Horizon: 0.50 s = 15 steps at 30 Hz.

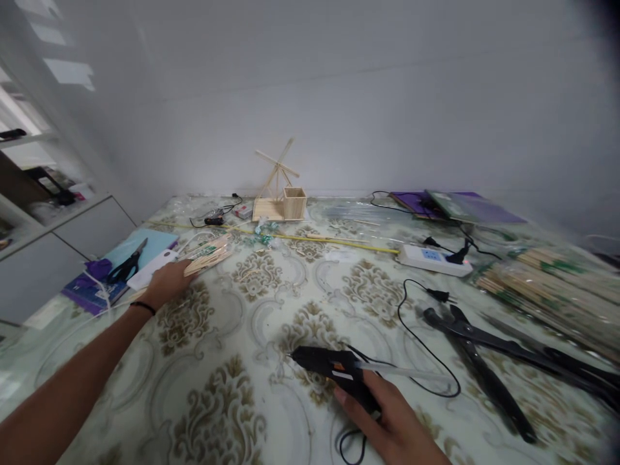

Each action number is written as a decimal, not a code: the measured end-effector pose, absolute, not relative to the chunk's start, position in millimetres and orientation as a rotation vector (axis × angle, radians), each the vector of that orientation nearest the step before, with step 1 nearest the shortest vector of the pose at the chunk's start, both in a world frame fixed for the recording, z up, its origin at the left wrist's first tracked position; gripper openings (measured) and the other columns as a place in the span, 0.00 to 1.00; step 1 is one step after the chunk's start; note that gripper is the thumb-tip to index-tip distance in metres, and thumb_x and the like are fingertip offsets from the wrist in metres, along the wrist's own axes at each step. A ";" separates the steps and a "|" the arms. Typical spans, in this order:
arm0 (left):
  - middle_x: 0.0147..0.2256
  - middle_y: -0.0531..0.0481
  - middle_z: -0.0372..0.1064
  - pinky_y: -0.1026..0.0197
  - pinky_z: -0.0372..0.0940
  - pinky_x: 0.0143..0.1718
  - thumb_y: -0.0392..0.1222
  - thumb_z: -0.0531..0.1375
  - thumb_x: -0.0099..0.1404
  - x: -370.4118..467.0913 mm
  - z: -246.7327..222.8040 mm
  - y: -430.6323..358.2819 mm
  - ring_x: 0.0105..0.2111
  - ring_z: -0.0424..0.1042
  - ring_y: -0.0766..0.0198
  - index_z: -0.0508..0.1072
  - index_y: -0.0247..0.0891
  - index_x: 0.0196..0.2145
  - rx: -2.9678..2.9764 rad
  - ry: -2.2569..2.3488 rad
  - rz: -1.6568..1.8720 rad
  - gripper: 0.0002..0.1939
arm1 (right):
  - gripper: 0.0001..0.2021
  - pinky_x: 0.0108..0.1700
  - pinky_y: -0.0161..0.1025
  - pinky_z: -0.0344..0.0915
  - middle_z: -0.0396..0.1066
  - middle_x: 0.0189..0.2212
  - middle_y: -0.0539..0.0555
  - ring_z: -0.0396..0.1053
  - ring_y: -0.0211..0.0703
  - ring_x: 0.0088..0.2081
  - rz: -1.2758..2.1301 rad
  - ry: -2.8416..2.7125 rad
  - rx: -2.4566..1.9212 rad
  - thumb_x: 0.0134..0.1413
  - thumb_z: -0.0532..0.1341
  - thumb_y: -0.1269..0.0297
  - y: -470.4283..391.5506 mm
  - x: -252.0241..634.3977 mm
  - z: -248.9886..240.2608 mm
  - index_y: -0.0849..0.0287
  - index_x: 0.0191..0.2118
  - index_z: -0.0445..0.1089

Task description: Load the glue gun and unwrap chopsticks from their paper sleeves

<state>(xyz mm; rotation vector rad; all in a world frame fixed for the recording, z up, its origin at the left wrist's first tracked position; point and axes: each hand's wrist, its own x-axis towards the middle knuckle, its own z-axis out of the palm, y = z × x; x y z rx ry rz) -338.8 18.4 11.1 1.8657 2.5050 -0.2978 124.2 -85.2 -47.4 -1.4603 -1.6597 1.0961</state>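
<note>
In my right hand [392, 413] is a black hot glue gun [334, 368], its nozzle pointing left just over the patterned tablecloth. A clear glue stick [402, 369] juts from its back end. My left hand [169, 283] reaches out at the left, its fingers closed around the near end of a bundle of thin wooden sticks [209, 256]; the fingertips are partly hidden. Beside that hand lie a white flat object [151, 270] and black-handled scissors [128, 265]. A wooden windmill-like model [278, 171] with a square stick box [294, 203] stands at the back.
A white power strip [434, 259] with a plug in it sits right of centre, at the end of a yellow strip [334, 243]. Black long-handled cutters [484, 345] and bagged wooden sticks [557, 290] lie at the right. Loose black cords [404, 329] cross the cloth.
</note>
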 end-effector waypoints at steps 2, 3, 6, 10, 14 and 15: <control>0.53 0.42 0.71 0.46 0.73 0.49 0.47 0.61 0.72 -338.3 11.2 20.1 0.49 0.75 0.54 0.71 0.36 0.56 1.851 2.532 -0.295 0.19 | 0.22 0.48 0.46 0.74 0.81 0.43 0.57 0.76 0.56 0.46 1.106 -1.661 -1.463 0.57 0.62 0.43 -85.0 124.1 -47.9 0.52 0.47 0.79; 0.53 0.42 0.71 0.46 0.73 0.49 0.47 0.61 0.72 -336.6 11.0 20.0 0.49 0.75 0.54 0.71 0.36 0.56 1.852 2.538 -0.292 0.19 | 0.22 0.48 0.46 0.74 0.81 0.43 0.58 0.76 0.56 0.46 1.106 -1.670 -1.461 0.57 0.62 0.42 -84.8 124.2 -48.4 0.53 0.47 0.79; 0.54 0.42 0.71 0.46 0.73 0.49 0.47 0.61 0.72 -327.3 8.9 16.8 0.49 0.75 0.54 0.71 0.36 0.56 1.891 2.511 -0.282 0.19 | 0.25 0.51 0.48 0.73 0.81 0.42 0.58 0.76 0.57 0.45 1.091 -1.696 -1.458 0.57 0.60 0.38 -84.4 124.5 -51.4 0.53 0.45 0.79; 0.54 0.42 0.71 0.46 0.73 0.49 0.46 0.61 0.72 -312.1 5.4 13.1 0.49 0.75 0.54 0.71 0.36 0.56 1.948 2.446 -0.270 0.18 | 0.28 0.54 0.50 0.72 0.81 0.43 0.59 0.76 0.57 0.47 1.061 -1.673 -1.457 0.56 0.60 0.34 -84.6 123.7 -56.5 0.53 0.46 0.79; 0.54 0.42 0.71 0.46 0.73 0.49 0.46 0.61 0.72 -304.2 4.9 14.5 0.49 0.75 0.54 0.71 0.36 0.56 1.926 2.463 -0.277 0.18 | 0.29 0.53 0.50 0.73 0.82 0.42 0.59 0.77 0.58 0.45 1.040 -1.692 -1.440 0.55 0.59 0.33 -84.3 123.3 -55.6 0.53 0.45 0.80; 0.54 0.42 0.71 0.46 0.73 0.49 0.46 0.61 0.72 -303.8 5.0 14.9 0.49 0.75 0.54 0.71 0.36 0.56 1.917 2.470 -0.283 0.19 | 0.29 0.52 0.50 0.74 0.82 0.42 0.59 0.77 0.58 0.45 1.036 -1.696 -1.437 0.55 0.60 0.33 -84.0 123.4 -54.0 0.53 0.45 0.80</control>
